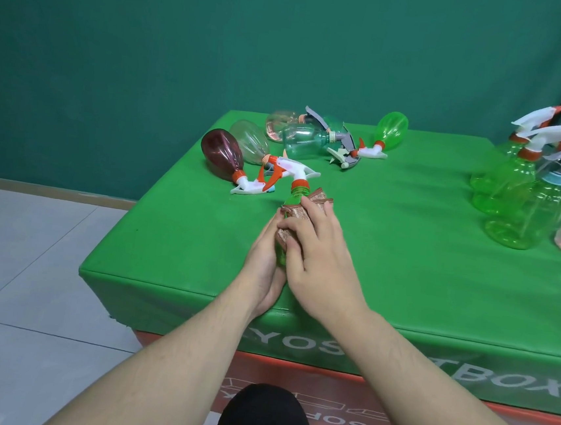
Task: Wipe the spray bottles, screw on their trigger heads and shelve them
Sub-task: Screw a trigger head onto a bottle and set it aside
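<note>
1. Wiping step, judging by the hold: both forearms reach forward from the bottom of the frame and meet over the near middle of the green padded desk (405, 258), which puts the work close to the body.
2. Left hand (264, 262) lies under and along the left side of the green translucent plastic spray bottle (299, 191), palm turned inward; fingers mostly hidden, they seem to cradle the bottle, probably to steady it for rubbing.
3. Right hand (316, 253) comes over the top, fingers curled round the brown patterned cloth (306, 211) and pressing it onto the bottle body; thumb tucked low on the near side.
4. Bottle points away from the person, its white-and-orange trigger head (298, 173) already on and clear of the cloth.
5. Just beyond, lying on their sides: dark maroon plastic bottle (221, 155), pale clear bottle (250, 142), pinkish clear bottle (280, 125), teal clear bottle (305, 139), bright green bottle (392, 127); likely the unwiped pile.
6. Far right: group of upright green and clear bottles (514, 187) with heads on, standing close together, probably done and awaiting the shelf.
</note>
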`<action>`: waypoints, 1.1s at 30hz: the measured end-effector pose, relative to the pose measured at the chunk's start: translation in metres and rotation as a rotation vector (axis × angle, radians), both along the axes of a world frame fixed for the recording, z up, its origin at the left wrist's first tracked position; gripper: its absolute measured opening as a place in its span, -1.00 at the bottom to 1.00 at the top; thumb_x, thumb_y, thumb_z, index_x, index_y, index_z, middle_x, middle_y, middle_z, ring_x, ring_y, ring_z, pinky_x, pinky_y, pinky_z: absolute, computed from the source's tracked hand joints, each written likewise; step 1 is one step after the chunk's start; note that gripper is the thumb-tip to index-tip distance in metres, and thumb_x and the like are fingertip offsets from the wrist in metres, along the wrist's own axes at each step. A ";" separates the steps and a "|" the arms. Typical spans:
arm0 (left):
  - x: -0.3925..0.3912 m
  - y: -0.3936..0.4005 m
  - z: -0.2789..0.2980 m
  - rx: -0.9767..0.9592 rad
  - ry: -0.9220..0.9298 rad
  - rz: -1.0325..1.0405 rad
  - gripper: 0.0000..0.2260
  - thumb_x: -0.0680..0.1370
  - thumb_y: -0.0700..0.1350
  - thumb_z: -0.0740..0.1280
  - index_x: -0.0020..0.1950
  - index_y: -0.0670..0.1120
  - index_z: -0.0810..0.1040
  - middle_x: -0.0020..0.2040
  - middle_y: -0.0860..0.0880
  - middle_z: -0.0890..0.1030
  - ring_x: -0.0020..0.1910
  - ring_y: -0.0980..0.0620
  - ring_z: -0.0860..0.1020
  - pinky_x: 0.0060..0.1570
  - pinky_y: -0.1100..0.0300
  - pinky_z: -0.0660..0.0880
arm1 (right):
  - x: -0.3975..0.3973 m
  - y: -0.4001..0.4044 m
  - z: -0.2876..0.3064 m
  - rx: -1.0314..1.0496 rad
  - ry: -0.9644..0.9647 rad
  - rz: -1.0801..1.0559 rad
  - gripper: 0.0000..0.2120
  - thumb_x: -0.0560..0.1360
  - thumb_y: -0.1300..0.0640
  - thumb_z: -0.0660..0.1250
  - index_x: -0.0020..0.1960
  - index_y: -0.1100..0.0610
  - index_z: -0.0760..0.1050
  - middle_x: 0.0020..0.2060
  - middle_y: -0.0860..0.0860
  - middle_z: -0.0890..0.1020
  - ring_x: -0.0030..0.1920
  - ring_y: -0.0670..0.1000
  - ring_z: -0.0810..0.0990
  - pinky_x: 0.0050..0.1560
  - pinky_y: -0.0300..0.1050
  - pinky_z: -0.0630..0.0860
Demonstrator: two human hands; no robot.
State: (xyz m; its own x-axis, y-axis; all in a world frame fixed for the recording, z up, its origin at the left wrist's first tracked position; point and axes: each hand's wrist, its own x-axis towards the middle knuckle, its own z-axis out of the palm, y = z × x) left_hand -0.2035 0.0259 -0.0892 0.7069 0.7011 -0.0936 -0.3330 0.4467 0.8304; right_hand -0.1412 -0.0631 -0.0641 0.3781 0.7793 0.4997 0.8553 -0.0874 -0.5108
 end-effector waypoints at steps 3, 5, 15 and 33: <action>-0.002 -0.002 0.002 0.000 -0.002 0.001 -0.59 0.74 0.04 0.15 0.50 -0.12 0.47 0.41 -0.11 0.58 0.42 -0.03 0.53 0.43 0.02 0.45 | 0.005 0.007 0.009 -0.015 0.039 0.025 -0.64 0.63 0.02 0.10 0.39 -0.04 0.43 0.54 -0.02 0.28 0.61 0.09 0.07 0.58 0.16 0.08; -0.003 -0.005 0.005 -0.001 0.009 -0.012 -0.62 0.73 0.02 0.14 0.47 -0.09 0.50 0.33 -0.09 0.64 0.29 -0.02 0.61 0.20 0.07 0.59 | 0.011 0.013 0.019 -0.050 0.089 0.043 -0.57 0.62 0.06 0.15 0.48 -0.02 0.32 0.58 -0.02 0.21 0.61 0.06 0.06 0.58 0.20 0.08; -0.001 -0.003 0.003 -0.033 0.024 0.010 -0.60 0.71 0.07 0.16 0.47 -0.07 0.51 0.24 -0.13 0.68 0.03 -0.03 0.65 -0.01 0.07 0.56 | 0.018 0.034 0.040 -0.125 0.115 -0.123 -0.45 0.56 0.02 0.23 0.51 0.14 0.33 0.51 0.06 0.32 0.46 0.09 0.29 0.50 -0.01 0.22; 0.006 -0.003 0.001 -0.071 0.050 0.069 -0.23 0.47 0.41 0.37 0.48 -0.11 0.49 0.36 -0.17 0.61 0.38 -0.11 0.57 0.48 -0.06 0.39 | 0.007 -0.012 -0.012 0.008 -0.109 0.114 -0.58 0.61 0.08 0.09 0.43 0.09 0.43 0.54 0.05 0.31 0.61 0.12 0.07 0.55 0.22 0.16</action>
State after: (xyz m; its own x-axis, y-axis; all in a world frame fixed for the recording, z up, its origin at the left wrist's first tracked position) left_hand -0.1978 0.0232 -0.0878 0.6501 0.7385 -0.1788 -0.3236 0.4820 0.8142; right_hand -0.1339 -0.0753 -0.0765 0.2304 0.8098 0.5396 0.9099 0.0173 -0.4146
